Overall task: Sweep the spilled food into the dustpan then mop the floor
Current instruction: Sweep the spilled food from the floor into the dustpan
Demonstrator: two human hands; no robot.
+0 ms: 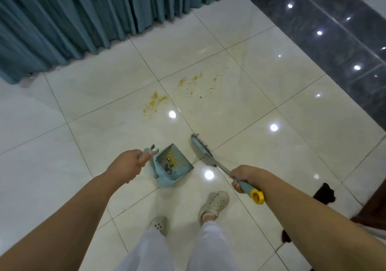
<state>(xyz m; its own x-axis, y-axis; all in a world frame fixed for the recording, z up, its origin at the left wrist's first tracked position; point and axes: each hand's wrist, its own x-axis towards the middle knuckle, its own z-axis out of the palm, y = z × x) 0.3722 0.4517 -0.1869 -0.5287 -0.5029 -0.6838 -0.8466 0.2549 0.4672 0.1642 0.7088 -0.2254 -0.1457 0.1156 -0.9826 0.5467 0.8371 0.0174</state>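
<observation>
Dustpan (175, 164) left of broom (203, 150)

Home: tiled floor (271, 166), long curtain (62, 20)

White trousers (208, 247), beige perforated clogs (215, 204)

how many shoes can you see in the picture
2. The left shoe is on the tile at bottom centre, below the dustpan. The right shoe is a little further forward, under the broom handle. Both are partly covered by trouser legs.
</observation>
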